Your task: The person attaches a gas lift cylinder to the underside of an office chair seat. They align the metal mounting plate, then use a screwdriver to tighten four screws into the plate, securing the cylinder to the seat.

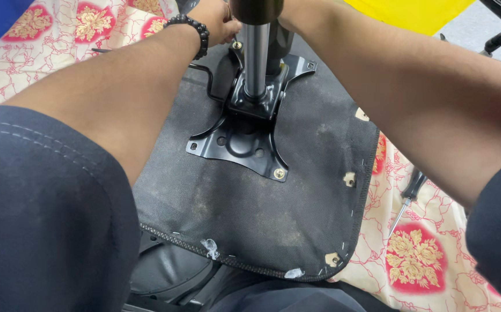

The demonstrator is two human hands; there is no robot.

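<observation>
One upturned chair seat (273,208) filled the middle of the view, its dusty black fabric underside facing up and resting on a cream cloth (418,254) printed with red and gold flowers. Bolted to the seat's far half was one black metal mounting plate (240,144), with a single chrome gas cylinder (254,58) rising upright from its centre toward the camera. Four screw corners showed on the plate; the near-right one carried a brass-coloured screw (279,173), and another brass screw (236,44) sat at the far-left corner.

Two bare forearms in dark sleeves reached in from either side. The left hand (219,20), with one black bead bracelet (190,32) on its wrist, lay at the far-left corner of the plate, touching or just beside the cylinder; how far its grip was closed, and on what, could not be told. The right hand was hidden behind the cylinder's dark upper sleeve and the frame edge, so its grip could not be told either.

One screwdriver (407,199) with a black handle lay on the cloth just right of the seat, well apart from both hands.
</observation>
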